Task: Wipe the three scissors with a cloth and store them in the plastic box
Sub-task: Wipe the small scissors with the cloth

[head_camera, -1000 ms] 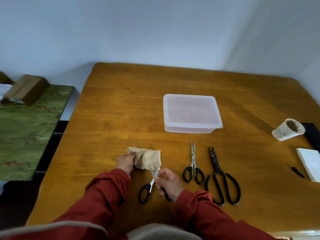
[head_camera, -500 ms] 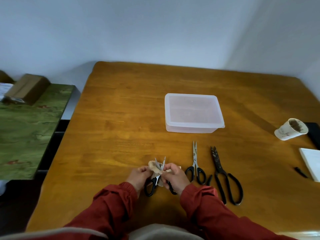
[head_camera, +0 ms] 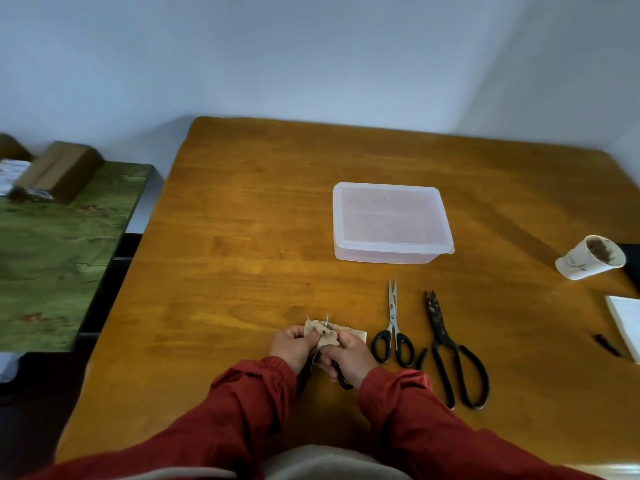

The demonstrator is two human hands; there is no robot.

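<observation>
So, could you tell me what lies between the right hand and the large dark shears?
In the head view, the smaller black-handled scissors lie flat between the right hand and the large dark shears.

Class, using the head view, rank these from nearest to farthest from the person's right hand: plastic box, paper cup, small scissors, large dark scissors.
1. Small scissors, just right of the right hand.
2. Large dark scissors, further right, beside the small pair.
3. Plastic box, ahead, mid-table.
4. Paper cup, far right of the table.
</observation>
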